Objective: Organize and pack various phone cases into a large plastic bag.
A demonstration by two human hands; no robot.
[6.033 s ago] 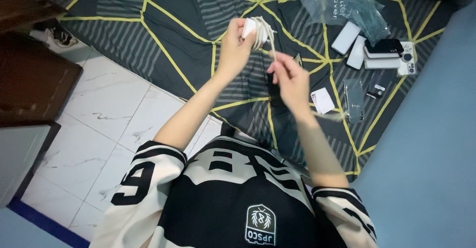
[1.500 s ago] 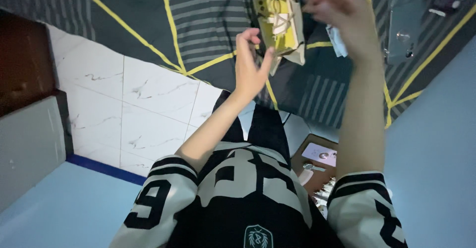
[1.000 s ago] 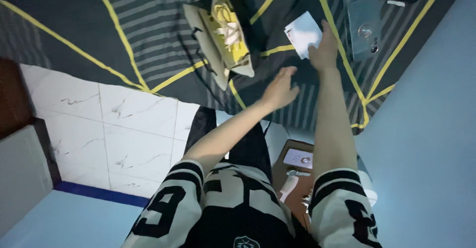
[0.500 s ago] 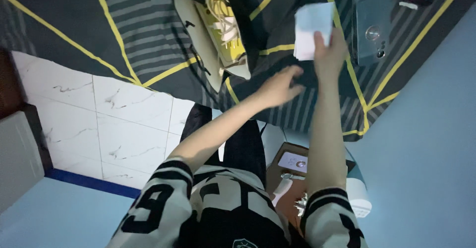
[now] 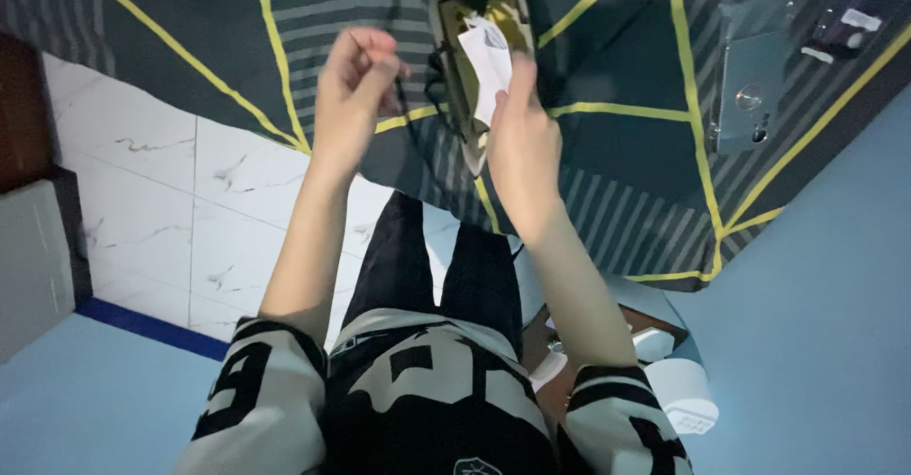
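While the right hand [image 5: 520, 143] pinches a white card [image 5: 486, 57] over the beige pouch [image 5: 474, 67], left fingers [image 5: 365, 53] curled beside it, the card could slip out.

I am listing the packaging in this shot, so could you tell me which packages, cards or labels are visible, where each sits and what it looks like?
White card: small paper rectangle pinched in the right hand, at the bag's mouth.
Beige bag: open pouch with yellow lining, on the dark bedspread ahead of the hands.
Clear sleeve: flat transparent packet lying to the right.
Dark packet: small, with a white label, top right corner.
Left hand: raised, fingers curled, seemingly empty.
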